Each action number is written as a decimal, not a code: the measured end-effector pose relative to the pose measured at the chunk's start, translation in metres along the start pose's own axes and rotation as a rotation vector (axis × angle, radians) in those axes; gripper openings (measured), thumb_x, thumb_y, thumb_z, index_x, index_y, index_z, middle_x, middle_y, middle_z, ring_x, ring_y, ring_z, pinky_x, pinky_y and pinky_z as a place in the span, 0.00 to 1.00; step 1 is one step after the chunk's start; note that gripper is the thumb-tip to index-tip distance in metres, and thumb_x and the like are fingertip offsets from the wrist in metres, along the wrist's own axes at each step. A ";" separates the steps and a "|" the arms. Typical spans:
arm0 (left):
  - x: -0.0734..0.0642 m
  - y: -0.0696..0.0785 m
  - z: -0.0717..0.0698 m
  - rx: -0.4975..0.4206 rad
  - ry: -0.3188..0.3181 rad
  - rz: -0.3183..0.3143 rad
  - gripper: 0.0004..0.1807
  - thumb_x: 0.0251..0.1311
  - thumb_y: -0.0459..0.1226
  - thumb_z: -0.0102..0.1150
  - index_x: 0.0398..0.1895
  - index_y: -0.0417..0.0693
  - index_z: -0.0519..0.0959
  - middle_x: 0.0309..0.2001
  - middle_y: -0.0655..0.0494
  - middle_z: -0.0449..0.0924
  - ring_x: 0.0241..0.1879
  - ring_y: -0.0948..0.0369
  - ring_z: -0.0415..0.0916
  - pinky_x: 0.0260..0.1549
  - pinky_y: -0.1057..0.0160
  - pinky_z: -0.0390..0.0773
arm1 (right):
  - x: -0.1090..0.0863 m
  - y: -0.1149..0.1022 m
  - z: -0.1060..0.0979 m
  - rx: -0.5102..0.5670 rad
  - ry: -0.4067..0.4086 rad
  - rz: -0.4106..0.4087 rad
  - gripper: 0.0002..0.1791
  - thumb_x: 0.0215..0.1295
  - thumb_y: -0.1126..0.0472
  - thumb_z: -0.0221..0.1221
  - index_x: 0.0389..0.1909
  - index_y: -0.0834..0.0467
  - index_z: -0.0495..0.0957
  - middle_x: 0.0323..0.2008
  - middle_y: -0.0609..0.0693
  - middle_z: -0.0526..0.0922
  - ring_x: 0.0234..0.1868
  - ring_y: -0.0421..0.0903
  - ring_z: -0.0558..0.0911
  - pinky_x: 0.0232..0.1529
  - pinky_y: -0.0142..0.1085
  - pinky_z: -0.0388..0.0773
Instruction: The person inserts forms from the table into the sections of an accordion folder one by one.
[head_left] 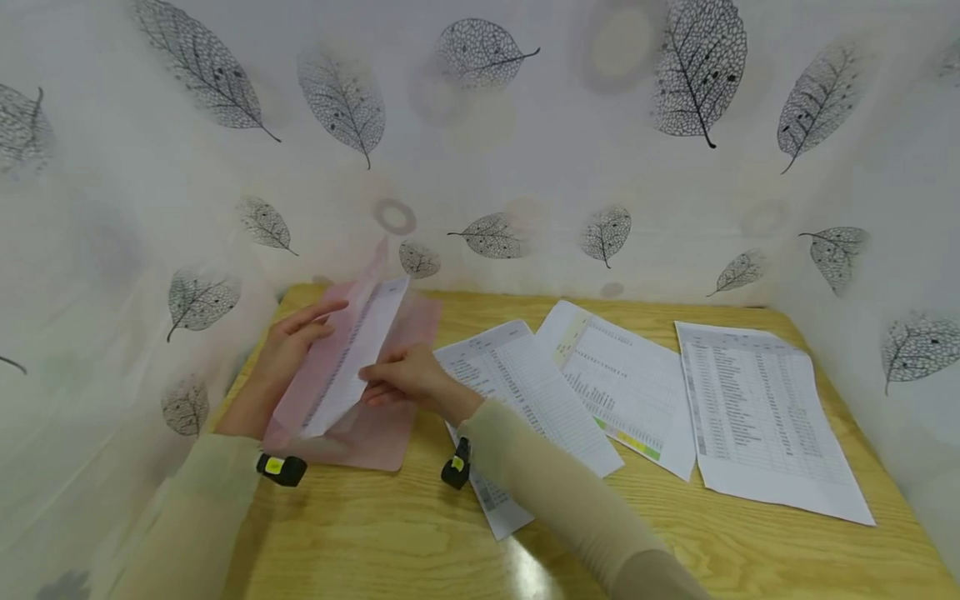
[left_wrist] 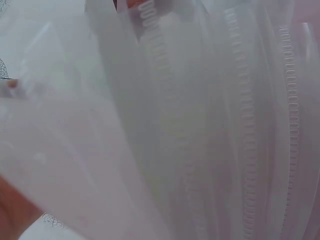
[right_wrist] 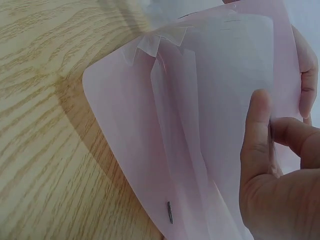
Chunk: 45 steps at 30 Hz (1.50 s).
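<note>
A pink document folder (head_left: pixel 375 437) lies at the left of the table, its front cover (head_left: pixel 367 279) raised. Clear plastic sleeves (left_wrist: pixel 250 125) with punched strips fan out inside it. My left hand (head_left: pixel 296 342) holds the raised cover at its left edge, and its fingers (right_wrist: pixel 306 82) curl round that edge in the right wrist view. Between finger and thumb, my right hand (head_left: pixel 408 375) pinches the free edge of a whitish page (head_left: pixel 367 350) with print on it, standing up in the folder. The thumb (right_wrist: pixel 257 130) lies flat on the page's near face.
Right of the folder, a printed sheet (head_left: pixel 517 375) lies partly under my right forearm. Another sheet with yellow and green bands (head_left: pixel 637 383) overlaps it, and a third printed sheet (head_left: pixel 757 408) lies at the far right. Leaf-patterned curtain (head_left: pixel 525 167) encloses the wooden table (head_left: pixel 360 525).
</note>
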<state>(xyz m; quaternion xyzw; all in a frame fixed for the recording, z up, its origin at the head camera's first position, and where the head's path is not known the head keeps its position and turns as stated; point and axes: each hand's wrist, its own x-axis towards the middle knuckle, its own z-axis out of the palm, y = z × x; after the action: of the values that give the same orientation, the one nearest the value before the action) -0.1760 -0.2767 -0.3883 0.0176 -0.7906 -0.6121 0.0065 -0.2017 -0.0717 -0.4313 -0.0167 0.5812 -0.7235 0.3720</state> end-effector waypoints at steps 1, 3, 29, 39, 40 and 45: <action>0.000 0.000 0.000 -0.002 -0.002 0.001 0.24 0.77 0.33 0.52 0.74 0.43 0.74 0.68 0.72 0.75 0.81 0.46 0.56 0.58 0.82 0.65 | 0.000 0.000 0.000 -0.005 0.005 -0.004 0.10 0.68 0.69 0.66 0.26 0.60 0.81 0.18 0.54 0.86 0.19 0.43 0.87 0.25 0.32 0.84; 0.001 0.000 0.001 0.002 -0.003 0.003 0.24 0.77 0.33 0.52 0.74 0.44 0.75 0.68 0.72 0.75 0.81 0.46 0.56 0.58 0.82 0.65 | 0.000 0.000 0.001 -0.011 0.013 -0.009 0.10 0.68 0.70 0.67 0.26 0.60 0.82 0.18 0.54 0.86 0.19 0.43 0.86 0.25 0.32 0.84; 0.001 0.000 0.008 0.026 0.007 0.008 0.24 0.77 0.34 0.52 0.74 0.43 0.74 0.71 0.67 0.75 0.80 0.47 0.59 0.58 0.83 0.66 | -0.037 -0.021 -0.087 -0.082 0.036 -0.056 0.23 0.77 0.63 0.58 0.64 0.75 0.74 0.30 0.51 0.87 0.29 0.44 0.89 0.35 0.37 0.88; 0.001 0.001 0.008 0.074 0.003 -0.020 0.25 0.78 0.37 0.51 0.75 0.45 0.73 0.80 0.48 0.64 0.81 0.45 0.57 0.76 0.58 0.60 | -0.075 -0.038 -0.161 -0.169 0.183 -0.053 0.27 0.79 0.59 0.58 0.70 0.72 0.72 0.41 0.54 0.88 0.37 0.45 0.90 0.43 0.40 0.88; 0.001 0.001 0.008 0.072 0.003 -0.022 0.25 0.78 0.37 0.51 0.75 0.46 0.73 0.81 0.47 0.63 0.81 0.45 0.57 0.77 0.54 0.59 | -0.079 -0.039 -0.168 -0.178 0.192 -0.055 0.28 0.79 0.58 0.58 0.70 0.72 0.71 0.42 0.54 0.88 0.38 0.45 0.90 0.45 0.40 0.88; 0.001 0.000 0.008 0.081 0.012 -0.023 0.25 0.78 0.37 0.51 0.75 0.45 0.73 0.81 0.47 0.63 0.81 0.46 0.57 0.77 0.55 0.60 | -0.097 -0.044 -0.198 -0.227 0.249 -0.034 0.30 0.78 0.56 0.59 0.73 0.68 0.69 0.52 0.59 0.88 0.41 0.44 0.90 0.49 0.41 0.87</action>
<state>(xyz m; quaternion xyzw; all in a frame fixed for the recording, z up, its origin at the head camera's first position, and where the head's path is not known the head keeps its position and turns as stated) -0.1776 -0.2685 -0.3901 0.0307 -0.8143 -0.5796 0.0033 -0.2449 0.1488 -0.4179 0.0213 0.7004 -0.6559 0.2807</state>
